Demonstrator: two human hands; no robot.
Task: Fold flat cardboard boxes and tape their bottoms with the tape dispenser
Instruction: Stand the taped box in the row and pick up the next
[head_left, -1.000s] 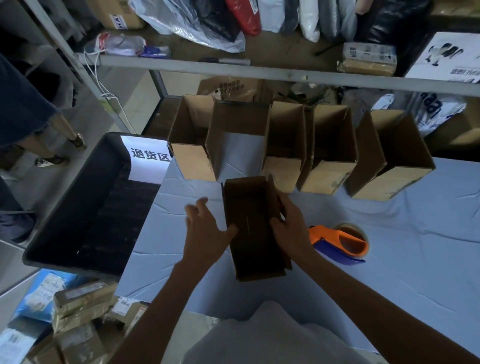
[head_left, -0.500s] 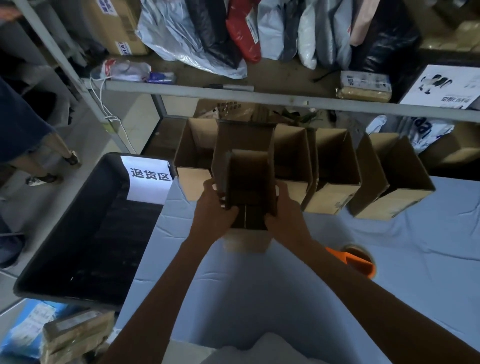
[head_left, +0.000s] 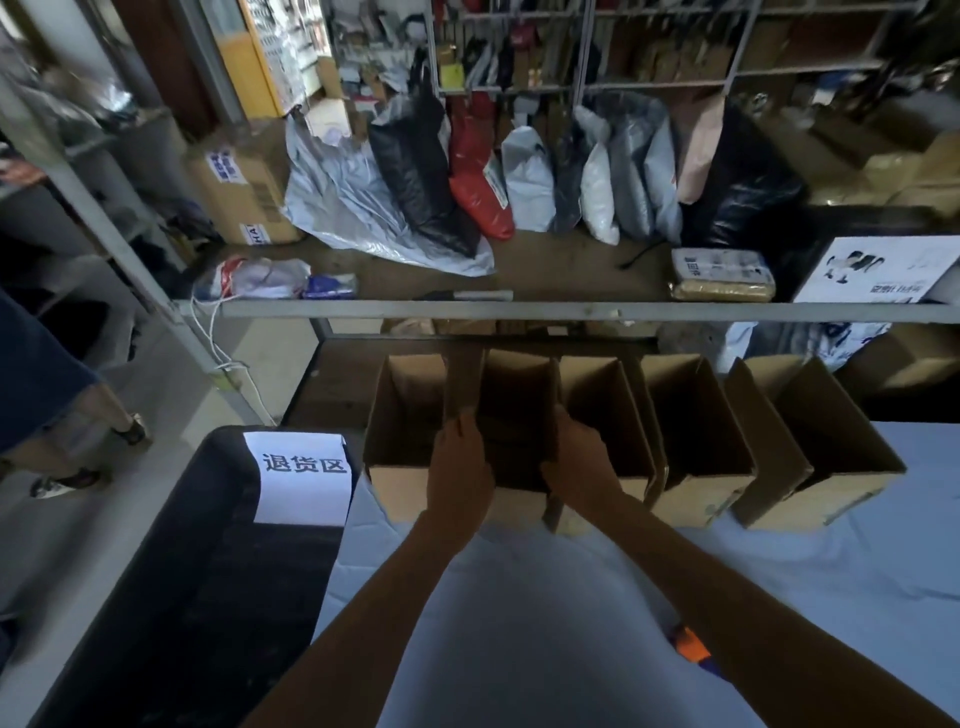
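**Both hands gripping one carton in the back row**

The left hand (head_left: 460, 462) has its fingers curled round the left wall of an open-topped brown cardboard box (head_left: 517, 410). The right hand (head_left: 576, 457) is curled the same way round the opposite wall. Neither hand is spread, and the box is clamped between them.

The box stands upright at the far edge of the table covered in pale blue cloth (head_left: 519, 649). It sits between the leftmost open brown carton (head_left: 405, 415) and the third open brown carton (head_left: 605, 415), close against both. The hands hide its base, so I cannot tell whether it rests on the cloth.

Only a corner of the orange-and-purple tape dispenser (head_left: 688, 642) shows from under the right forearm. It is near the body and well apart from both hands.

The black plastic bin (head_left: 208, 571) sits to the left of the table.
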